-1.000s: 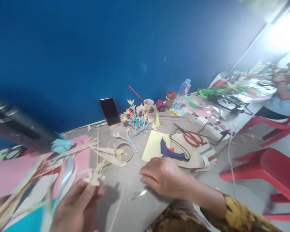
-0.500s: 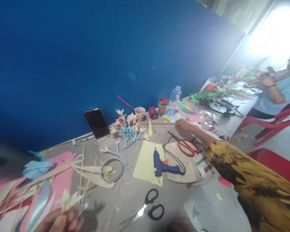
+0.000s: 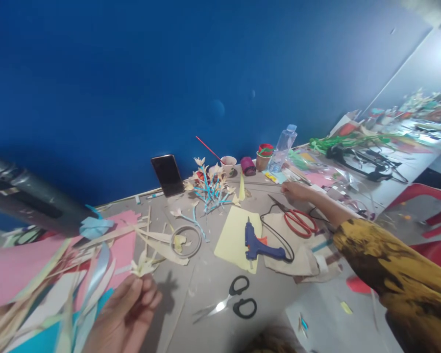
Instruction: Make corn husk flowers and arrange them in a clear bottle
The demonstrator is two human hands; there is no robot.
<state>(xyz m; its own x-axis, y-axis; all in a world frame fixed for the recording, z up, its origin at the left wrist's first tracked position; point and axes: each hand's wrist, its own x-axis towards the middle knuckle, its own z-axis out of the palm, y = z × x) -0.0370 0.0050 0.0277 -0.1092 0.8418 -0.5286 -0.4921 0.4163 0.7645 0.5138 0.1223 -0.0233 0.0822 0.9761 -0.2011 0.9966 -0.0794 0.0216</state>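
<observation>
The left hand (image 3: 127,309) is pinching a cream flower (image 3: 143,266) over the table (image 3: 185,306); I can't tell whether the right hand (image 3: 296,191), by red scissors (image 3: 299,223), is gripping anything. A cup (image 3: 229,168) is holding a red stick (image 3: 208,149).

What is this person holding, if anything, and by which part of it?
The left hand holds a cream flower by its lower end, with the petals spread above the grip. Whether the right hand holds anything cannot be told.
</observation>
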